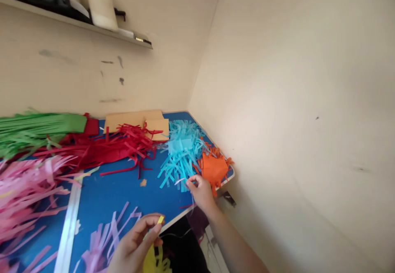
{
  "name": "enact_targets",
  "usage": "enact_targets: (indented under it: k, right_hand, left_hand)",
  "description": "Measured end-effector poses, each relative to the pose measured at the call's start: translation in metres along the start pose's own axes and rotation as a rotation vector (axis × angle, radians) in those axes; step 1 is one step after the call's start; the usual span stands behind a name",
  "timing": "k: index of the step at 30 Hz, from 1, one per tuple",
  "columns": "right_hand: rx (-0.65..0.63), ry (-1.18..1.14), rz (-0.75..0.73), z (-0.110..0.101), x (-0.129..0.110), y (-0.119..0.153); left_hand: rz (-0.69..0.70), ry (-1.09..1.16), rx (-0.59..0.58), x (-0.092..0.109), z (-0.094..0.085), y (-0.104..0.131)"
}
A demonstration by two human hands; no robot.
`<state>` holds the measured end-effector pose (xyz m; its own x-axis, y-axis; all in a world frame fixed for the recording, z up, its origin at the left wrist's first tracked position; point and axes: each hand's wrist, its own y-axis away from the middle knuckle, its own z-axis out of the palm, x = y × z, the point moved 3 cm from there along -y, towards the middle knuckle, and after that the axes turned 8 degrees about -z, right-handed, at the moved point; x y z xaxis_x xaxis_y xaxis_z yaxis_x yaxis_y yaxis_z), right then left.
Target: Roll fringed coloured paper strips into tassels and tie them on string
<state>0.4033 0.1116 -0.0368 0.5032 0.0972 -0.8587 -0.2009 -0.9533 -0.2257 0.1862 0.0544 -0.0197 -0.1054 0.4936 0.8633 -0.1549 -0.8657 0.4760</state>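
Our left hand (134,244) pinches a yellow strip (161,220) above yellow fringe (149,260); our right hand (202,194) pinches a pale strip (180,180) beside turquoise fringe (180,147). Pulling hard could tear these 2 thin strips, and brushing the turquoise pieces could snag the pale strip.

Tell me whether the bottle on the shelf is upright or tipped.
Upright: the white bottle rests with its base on the shelf, neck pointing up.

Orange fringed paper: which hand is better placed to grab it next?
Right, I'd say. The right hand is close beside the orange fringed paper, though it pinches a thin pale strip. The left hand is farther off, pinching a yellow strip.
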Motion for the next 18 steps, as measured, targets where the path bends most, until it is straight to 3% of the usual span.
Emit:
enact_targets:
  k: [3,7,10,13,16,18]
  right_hand:
    - [-0.046,-0.045,0.005,-0.01,-0.001,0.002]
    - [-0.066,-0.128,-0.138,-0.005,-0.036,0.032]
    - [0.007,-0.291,-0.12,0.008,-0.058,0.056]
    - [0.028,-0.622,0.101,0.023,-0.06,0.065]
    - [-0.099,-1.143,0.422,0.041,-0.058,0.061]
    - [-0.149,-1.328,0.551,0.046,-0.061,0.054]
  left_hand:
    - [-0.043,0.023,-0.027,-0.003,-0.004,-0.005]
    - [-0.198,0.126,-0.201,-0.003,0.016,-0.01]
    - [-0.121,0.162,-0.284,-0.002,0.029,-0.01]
    - [-0.023,0.072,-0.348,-0.007,0.027,-0.005]
    - [-0.016,-0.073,-0.311,-0.013,0.01,0.005]
    - [-0.046,-0.145,-0.296,-0.017,-0.001,0.014]
